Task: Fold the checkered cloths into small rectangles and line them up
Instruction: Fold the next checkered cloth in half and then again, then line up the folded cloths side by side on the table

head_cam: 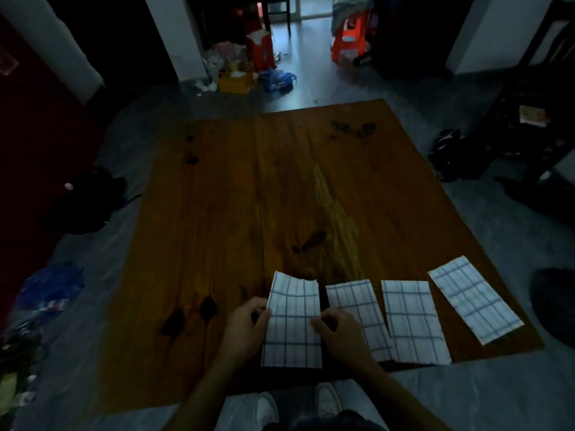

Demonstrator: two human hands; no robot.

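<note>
Fourth cloth (292, 325) lies at the near edge of the tabletop (249, 197), left of three folded cloths (407, 321) in a row; left hand (245, 328) and right hand (342, 334) pinch its side edges; its far edge looks uneven; judged next: square it and set it flush with its neighbour.

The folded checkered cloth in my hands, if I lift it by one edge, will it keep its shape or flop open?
The folded checkered cloth would probably flop: its far edge already curls and sags unevenly. It looks thin and light, so the layers may slide apart. Keeping both the left hand and the right hand on its sides seems safer.
</note>
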